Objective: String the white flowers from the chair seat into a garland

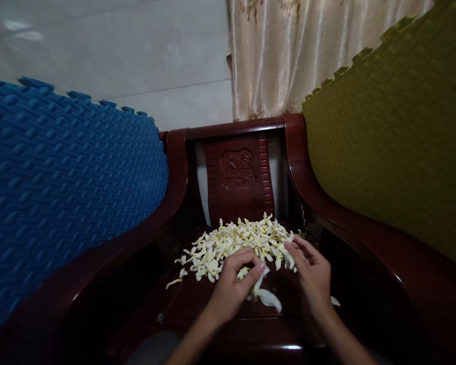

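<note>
A heap of white and pale-yellow flowers [228,243] lies on the dark red-brown wooden chair seat [197,309]. My left hand [230,284] is in front of the heap, thumb and fingers closed in a pinch. From that pinch hangs a larger white flower [269,299], its long petals pointing down and right. At the right edge of the heap, my right hand [314,271] has its fingertips closed on another white flower [288,255]. The fingers partly cover both flowers.
Wooden armrests curve along both sides, with a carved backrest [238,172] behind. A blue foam mat [76,167] stands at left, an olive-yellow foam mat [395,142] at right. Beyond are pale tiles [137,45] and a beige curtain [273,56]. One white petal [335,301] lies right of my right wrist.
</note>
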A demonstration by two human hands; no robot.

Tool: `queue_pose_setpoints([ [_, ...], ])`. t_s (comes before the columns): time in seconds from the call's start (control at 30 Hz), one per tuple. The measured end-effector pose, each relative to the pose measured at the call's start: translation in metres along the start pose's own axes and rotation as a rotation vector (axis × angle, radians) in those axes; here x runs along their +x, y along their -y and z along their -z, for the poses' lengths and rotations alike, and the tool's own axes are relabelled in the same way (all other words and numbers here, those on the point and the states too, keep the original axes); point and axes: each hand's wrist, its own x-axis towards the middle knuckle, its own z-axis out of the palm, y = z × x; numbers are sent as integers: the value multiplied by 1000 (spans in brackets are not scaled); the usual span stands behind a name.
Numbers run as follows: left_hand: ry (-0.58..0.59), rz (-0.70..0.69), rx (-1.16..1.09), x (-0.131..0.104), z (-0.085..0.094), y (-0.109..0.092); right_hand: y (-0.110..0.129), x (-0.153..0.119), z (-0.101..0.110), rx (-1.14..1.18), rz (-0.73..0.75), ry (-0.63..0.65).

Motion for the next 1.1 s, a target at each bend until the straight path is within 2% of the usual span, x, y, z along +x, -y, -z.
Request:
queue_pose_setpoints([
  [0.07, 71, 11, -32, -2, 0, -2, 2, 7, 5, 4, 18, -30],
  [0.13, 46, 28, -35, -2, -1, -2, 4, 7, 7, -16, 26, 35],
  [0.27, -141, 119, -27, 4, -3, 4, 6, -6, 2, -180, 143, 256],
  [0.4, -141, 134, -106, 7, -3, 12, 5, -19, -2, -309, 338, 510],
  [0.5, -145, 172, -163, 7, -3, 15, 5, -23, -2, -320, 401, 622],
  [0.63, -158, 207, -218, 6, -2, 15, 6, -25, -2, -330, 389, 643],
  [0.87, -170, 119, -183, 7, -2, 15, 7, -26, -3, -309, 360, 634],
  [1.1, -213, 61, -172, 6, -6, 13, 5, -26, -7, -200, 220, 586],
])
